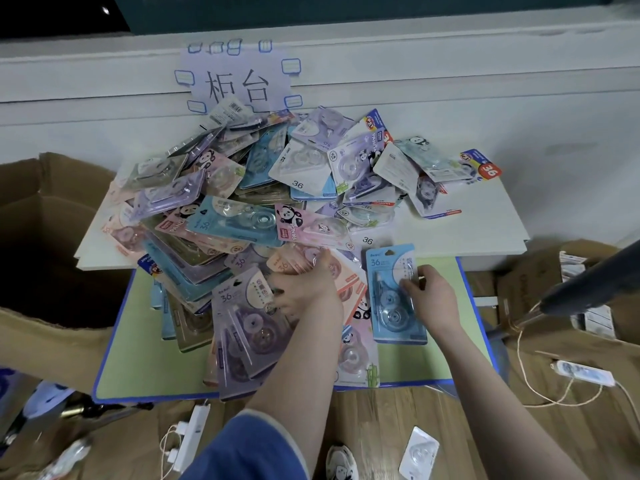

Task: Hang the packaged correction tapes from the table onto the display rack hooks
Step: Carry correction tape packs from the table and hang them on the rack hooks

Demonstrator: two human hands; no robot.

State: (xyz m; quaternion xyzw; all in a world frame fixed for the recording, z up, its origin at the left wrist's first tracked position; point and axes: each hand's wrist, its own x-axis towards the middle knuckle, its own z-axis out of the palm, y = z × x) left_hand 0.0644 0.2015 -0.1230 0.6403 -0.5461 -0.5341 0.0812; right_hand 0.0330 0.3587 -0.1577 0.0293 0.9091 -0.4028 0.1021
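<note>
my right hand [427, 296] has its grip on the blue packet [394, 292] — fingertips and thumb pinching its right edge about a third of the way down from the hanging hole. the packet lies flat at the near right fringe of the heap, on the green surface [440, 355], long axis running away from me, header end far and the two tape wheels near. so it sits just to the left of my palm, touching it, and a straight lift should clear it, since only its far corner looks tucked near the pile.

my left hand [304, 285] is deeper in, fingers curled down onto the packets at the pile's [263, 188] near middle, thumb against the purple packet [249, 313]. i judge it is closing on a packet there, though which one the fingers actually hold i cannot tell. that purple one also lies lengthwise toward me, below and left of the hand.

the right hand is the nearer one to being ready. the display rack and its hooks are not in view, so the carry direction is unknown; a dark pole [588, 278] stands at the right edge. one loose packet [419, 452] lies on the floor by my feet.
</note>
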